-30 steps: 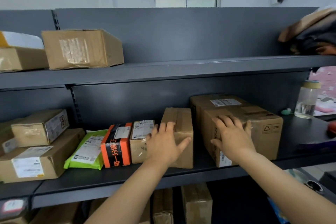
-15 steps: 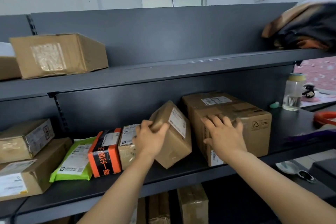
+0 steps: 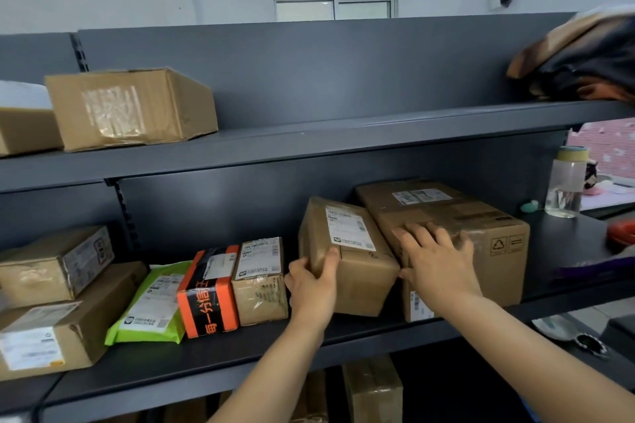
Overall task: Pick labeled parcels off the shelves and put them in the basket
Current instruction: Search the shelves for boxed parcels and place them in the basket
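Observation:
A tall brown parcel [image 3: 357,271] with a white label on top leans tilted to the right on the middle shelf [image 3: 213,350]. My left hand [image 3: 311,285] grips its lower left corner. My right hand [image 3: 436,263] lies flat, fingers spread, on the front left of a large brown box [image 3: 481,227] beside it; the tilted parcel touches that box. Left of my left hand stand a small brown labeled box [image 3: 259,280], an orange-and-black parcel [image 3: 208,292] and a green mailer bag [image 3: 151,307]. No basket is in view.
Two stacked labeled boxes [image 3: 51,292] sit at the left end. The upper shelf holds a cardboard box [image 3: 130,106] and, at right, a bundle of cloth [image 3: 584,58]. A clear bottle [image 3: 565,182] stands at the right end. More boxes [image 3: 371,388] sit below.
My left hand has tipped the tall parcel from upright to leaning right, showing its label, and now grips its lower left corner. My right hand has stayed on the large box.

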The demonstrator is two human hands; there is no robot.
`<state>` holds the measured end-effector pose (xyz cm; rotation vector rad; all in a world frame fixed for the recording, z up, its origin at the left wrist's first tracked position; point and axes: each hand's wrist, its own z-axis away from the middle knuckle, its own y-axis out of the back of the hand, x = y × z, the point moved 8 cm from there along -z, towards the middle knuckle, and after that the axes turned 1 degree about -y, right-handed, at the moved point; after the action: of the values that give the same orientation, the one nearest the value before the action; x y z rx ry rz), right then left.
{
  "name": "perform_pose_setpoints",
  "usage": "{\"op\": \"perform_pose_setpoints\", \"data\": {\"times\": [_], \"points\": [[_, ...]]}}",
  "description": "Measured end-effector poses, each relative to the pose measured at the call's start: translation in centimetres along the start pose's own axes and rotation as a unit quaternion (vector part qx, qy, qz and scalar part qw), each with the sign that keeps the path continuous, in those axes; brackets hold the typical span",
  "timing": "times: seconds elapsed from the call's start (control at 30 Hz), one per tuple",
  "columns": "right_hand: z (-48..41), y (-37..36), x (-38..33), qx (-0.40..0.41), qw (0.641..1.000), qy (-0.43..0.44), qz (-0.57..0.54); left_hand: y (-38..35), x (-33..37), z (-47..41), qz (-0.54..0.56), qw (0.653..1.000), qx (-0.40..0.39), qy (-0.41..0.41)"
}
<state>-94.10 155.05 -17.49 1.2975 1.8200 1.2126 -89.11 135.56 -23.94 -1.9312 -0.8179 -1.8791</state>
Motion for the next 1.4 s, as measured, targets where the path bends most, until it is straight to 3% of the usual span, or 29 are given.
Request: {"op": "perform_pose_setpoints", "data": {"times": [0.13,0.23,0.37,0.53,0.63,0.7,0.87,1.0,1.17,1.4], "points": [[0.0,-0.1,0.0,-0.001,1.000,0.004,0.007,0.0,-1.7,-0.5,-0.083,0.996,-0.022,0.015],[0.1,0.0,-0.1,0.006,1.000,0.003,0.008,-0.2,-1.8,-0.6,-0.115,0.992,-0.058,-0.005],[0.0,-0.2,-0.1,0.007,1.000,-0.001,0.007,0.1,-1.1,-0.7,-0.189,0.980,-0.051,-0.041],[-0.1,0.2,-1.4,0.016,1.000,-0.011,-0.012,2.7,2.9,0.9,-0.267,0.941,0.032,-0.208],[0.3,1.2,-5.5,0.075,0.995,0.059,-0.036,5.6,5.4,2.3,-0.301,0.890,0.108,-0.326],[0.7,1.9,-8.7,0.110,0.984,0.112,-0.079,7.8,5.6,2.3,-0.338,0.860,0.143,-0.356],[1.1,1.7,-15.4,0.066,0.956,0.220,-0.184,14.6,2.7,0.3,-0.470,0.818,0.182,-0.278],[1.1,0.1,-19.0,0.025,0.952,0.250,-0.177,18.9,-0.5,-0.8,-0.523,0.819,0.145,-0.186],[0.4,-2.0,-22.9,-0.008,0.955,0.253,-0.152,20.8,-1.7,-1.8,-0.500,0.837,0.078,-0.208],[-0.6,-3.8,-25.8,-0.048,0.970,0.219,-0.092,19.8,-2.5,-4.6,-0.490,0.838,-0.084,-0.226]]}}
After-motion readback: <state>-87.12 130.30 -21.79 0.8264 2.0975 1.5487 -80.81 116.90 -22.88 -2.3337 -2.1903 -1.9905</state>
